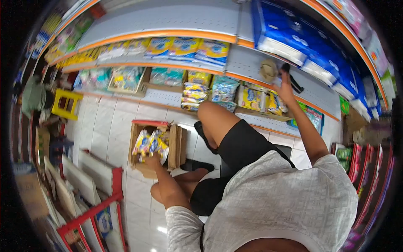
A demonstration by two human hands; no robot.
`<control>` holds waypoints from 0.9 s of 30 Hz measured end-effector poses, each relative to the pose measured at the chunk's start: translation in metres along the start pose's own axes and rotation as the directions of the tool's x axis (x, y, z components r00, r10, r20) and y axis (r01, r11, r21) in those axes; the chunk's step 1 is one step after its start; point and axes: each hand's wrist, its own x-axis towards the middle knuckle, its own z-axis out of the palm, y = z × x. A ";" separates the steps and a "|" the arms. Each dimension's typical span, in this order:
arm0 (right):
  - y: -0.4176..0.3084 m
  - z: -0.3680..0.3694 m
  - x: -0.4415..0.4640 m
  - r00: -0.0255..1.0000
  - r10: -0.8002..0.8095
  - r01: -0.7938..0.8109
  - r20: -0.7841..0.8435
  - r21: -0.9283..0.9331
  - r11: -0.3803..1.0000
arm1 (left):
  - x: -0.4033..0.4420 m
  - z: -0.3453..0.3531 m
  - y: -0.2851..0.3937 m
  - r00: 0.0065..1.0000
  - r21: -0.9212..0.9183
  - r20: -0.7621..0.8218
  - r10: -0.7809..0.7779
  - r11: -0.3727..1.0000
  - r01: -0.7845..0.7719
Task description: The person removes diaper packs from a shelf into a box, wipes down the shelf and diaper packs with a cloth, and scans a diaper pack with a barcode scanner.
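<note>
My left hand point(153, 159) reaches into an open cardboard box point(178, 145) on the floor, its fingers closed at the lower edge of a yellow, white and blue packet point(156, 143). More such packets lie in the box. My right hand point(286, 89) is raised at the grey shelf point(312, 98), thumb and fingers apart. Beside its fingers sits a crumpled beige cloth-like bundle point(268, 70). A long black object point(296, 85) lies against the other side of this hand; its kind is unclear.
Yellow and blue packs point(183, 48) line the middle shelf, and blue packs point(289, 33) fill the right one. A yellow stool point(67, 103) stands at the left near another person point(34, 96). Red-edged shelf parts point(98, 178) stand on the left floor.
</note>
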 end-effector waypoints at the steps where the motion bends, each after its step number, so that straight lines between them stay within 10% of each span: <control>1: 0.053 0.041 0.014 0.982 -0.175 0.133 -0.077 -0.382 0.915 | 0.012 -0.004 -0.010 0.985 -0.063 0.111 0.130 0.990 -0.124; 4: 0.021 0.037 0.060 0.926 0.264 -0.228 0.269 -0.155 0.961 | 0.057 0.020 -0.051 0.952 -0.483 0.120 0.282 0.854 -0.192; 6: 0.050 0.050 0.072 0.945 0.089 -0.046 0.314 -0.143 0.989 | 0.036 -0.027 -0.028 0.939 -0.742 0.244 0.242 0.670 0.020; 10: 0.056 0.054 0.077 0.911 0.230 -0.210 0.343 -0.097 0.973 | -0.003 -0.091 0.006 0.861 -0.879 0.466 0.202 0.217 0.425; 11: 0.047 0.048 0.073 0.864 0.294 -0.462 0.408 0.411 0.786 | -0.014 -0.101 0.014 0.865 -0.904 0.427 0.262 0.159 0.398; 12: 0.041 0.040 0.066 0.807 0.306 -0.586 0.505 0.748 0.312 | -0.026 -0.109 0.023 0.864 -0.921 0.389 0.319 0.103 0.376; 13: 0.025 0.027 0.056 0.804 0.305 -0.591 0.510 0.744 0.312 | -0.039 -0.116 0.037 0.869 -0.937 0.344 0.356 0.066 0.344; 15: -0.027 -0.003 0.036 0.687 0.214 -0.588 0.694 0.705 -0.397 | -0.055 -0.122 0.060 0.821 -0.908 0.355 0.448 -0.043 0.416; 17: -0.086 -0.018 0.015 0.684 0.144 -0.586 0.715 0.656 -0.476 | -0.071 -0.128 0.090 0.769 -0.871 0.319 0.554 -0.149 0.469; 23: -0.215 0.013 -0.016 0.613 -0.047 -0.749 0.788 0.562 -0.350 | -0.119 -0.126 0.155 0.672 -0.841 0.421 0.609 -0.016 0.541; 27: -0.290 0.037 -0.005 0.824 -0.095 -0.506 0.559 0.800 0.321 | -0.128 -0.116 0.178 0.591 -0.839 0.397 0.702 0.017 0.544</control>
